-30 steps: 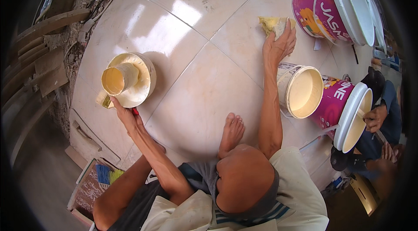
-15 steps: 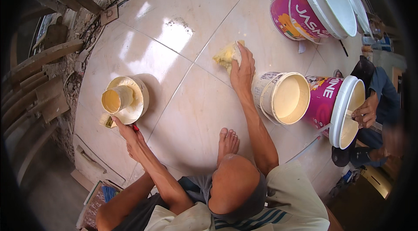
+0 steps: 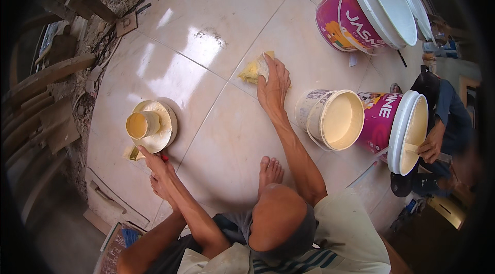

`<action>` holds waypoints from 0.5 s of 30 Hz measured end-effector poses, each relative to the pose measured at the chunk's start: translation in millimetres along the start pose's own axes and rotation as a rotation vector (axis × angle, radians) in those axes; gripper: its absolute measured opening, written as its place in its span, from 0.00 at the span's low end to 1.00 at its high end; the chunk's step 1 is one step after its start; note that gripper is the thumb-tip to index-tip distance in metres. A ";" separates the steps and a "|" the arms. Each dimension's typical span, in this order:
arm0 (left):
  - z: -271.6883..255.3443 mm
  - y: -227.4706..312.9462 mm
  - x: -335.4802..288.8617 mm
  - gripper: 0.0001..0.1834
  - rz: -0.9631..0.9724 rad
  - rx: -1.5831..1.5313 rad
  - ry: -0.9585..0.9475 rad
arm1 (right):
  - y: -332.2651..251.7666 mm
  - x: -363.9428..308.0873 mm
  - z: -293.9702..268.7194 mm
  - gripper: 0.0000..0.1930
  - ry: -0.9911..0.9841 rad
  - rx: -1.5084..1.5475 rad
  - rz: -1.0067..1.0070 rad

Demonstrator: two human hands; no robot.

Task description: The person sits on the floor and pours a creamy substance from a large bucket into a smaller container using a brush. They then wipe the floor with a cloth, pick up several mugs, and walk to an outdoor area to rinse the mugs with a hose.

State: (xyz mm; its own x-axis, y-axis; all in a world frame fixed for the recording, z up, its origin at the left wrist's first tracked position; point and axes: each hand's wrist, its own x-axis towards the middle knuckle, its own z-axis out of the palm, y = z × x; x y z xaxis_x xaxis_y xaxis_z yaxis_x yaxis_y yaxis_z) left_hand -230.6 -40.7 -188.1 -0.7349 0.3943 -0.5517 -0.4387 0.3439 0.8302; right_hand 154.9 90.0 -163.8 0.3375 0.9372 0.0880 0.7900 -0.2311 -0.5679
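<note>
My left hand (image 3: 161, 166) is closed round a paintbrush with a red handle and paint-covered bristles (image 3: 133, 153). Its fingertips meet the near edge of a round, paint-smeared container (image 3: 166, 134), on which a small cup (image 3: 142, 125) with cream paint stands. I cannot tell whether the hand grips that container too. Farther right, my right hand (image 3: 275, 84) presses a crumpled yellow-and-white rag (image 3: 251, 70) against the tiles. A small bucket (image 3: 315, 114) with cream paint stands right of my right forearm.
At the right, a co-worker's hand (image 3: 432, 144) holds a flat stick in a magenta bucket (image 3: 379, 119) of cream paint. A larger magenta bucket (image 3: 335, 18) with a white rim stands at the far right. Wooden pieces (image 3: 51, 75) and rubble line the left side. My bare foot (image 3: 270, 172) rests on the tiles.
My right hand has slid the rag to the left across the floor. My left hand, the brush and the round container with its cup have shifted slightly right. The view has tilted a little.
</note>
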 end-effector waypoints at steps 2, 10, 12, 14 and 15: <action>-11.6 4.8 5.5 0.38 0.005 0.025 -0.024 | -5.6 17.3 -12.4 0.39 0.207 -0.072 0.000; 16.0 5.7 -12.9 0.39 0.001 0.069 -0.002 | 100.3 93.1 -26.9 0.41 0.594 -0.179 0.836; 0.1 9.6 -6.3 0.39 0.003 0.098 0.003 | 81.1 75.4 1.3 0.41 0.491 -0.186 0.710; -3.1 3.6 4.5 0.39 0.002 0.134 -0.017 | 65.5 47.2 12.2 0.42 0.390 -0.185 0.592; -8.8 11.4 4.8 0.39 0.028 0.131 0.018 | 45.8 32.1 22.3 0.42 0.313 -0.132 0.521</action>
State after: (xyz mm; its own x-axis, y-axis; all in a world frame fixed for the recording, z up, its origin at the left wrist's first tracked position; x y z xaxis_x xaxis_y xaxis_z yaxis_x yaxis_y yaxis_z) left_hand -243.6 -42.4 -180.5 -0.7558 0.3901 -0.5260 -0.3477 0.4415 0.8271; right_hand 190.5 115.3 -205.3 0.8138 0.5765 0.0733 0.5310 -0.6865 -0.4967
